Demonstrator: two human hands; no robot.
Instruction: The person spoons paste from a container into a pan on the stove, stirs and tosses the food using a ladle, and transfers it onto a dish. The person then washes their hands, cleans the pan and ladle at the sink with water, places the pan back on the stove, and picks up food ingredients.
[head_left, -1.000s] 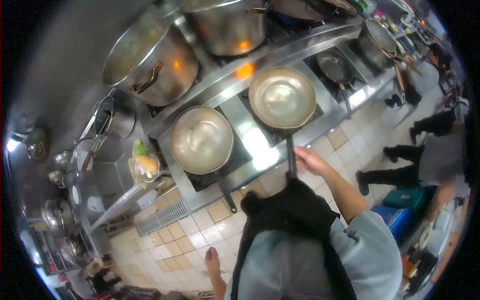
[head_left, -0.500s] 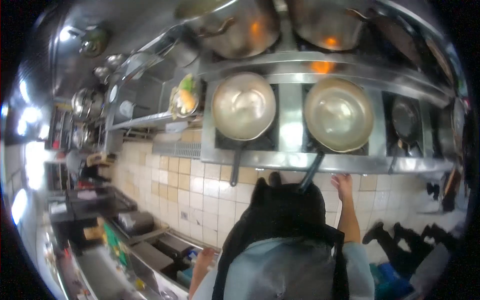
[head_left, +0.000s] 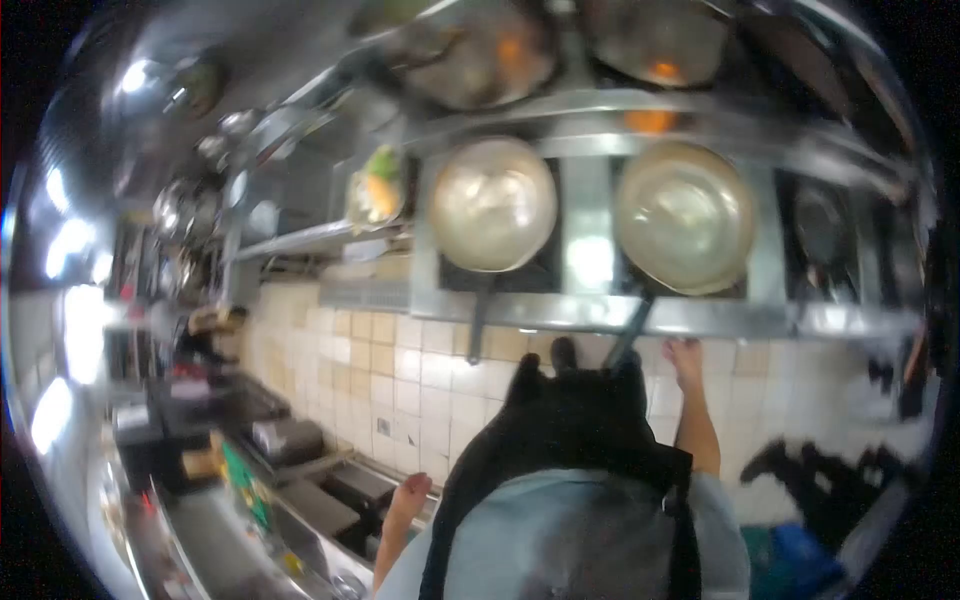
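Note:
My right hand (head_left: 684, 362) is at the front edge of the stove (head_left: 580, 310), right of a pan handle. Its fingers are bent under the rail, and whatever they touch there is hidden. My left hand (head_left: 408, 497) hangs low at my side with its fingers curled, holding nothing I can see. Two wide, shallow metal pans sit on the burners: the left pan (head_left: 493, 205) and the right pan (head_left: 686, 218). Both dark handles point toward me, and the right one reaches my black apron (head_left: 585, 410).
Large pots (head_left: 655, 40) stand behind the pans, and a small dark pan (head_left: 822, 228) is at the right. A bowl of food (head_left: 376, 190) sits left of the stove. Behind me is a counter with a green strip (head_left: 245, 485). Another person's dark legs (head_left: 825, 485) show at the right.
The view has shifted slightly and blurred. My left hand has risen a little; my right hand stays at the stove's front edge. The pans remain on their burners.

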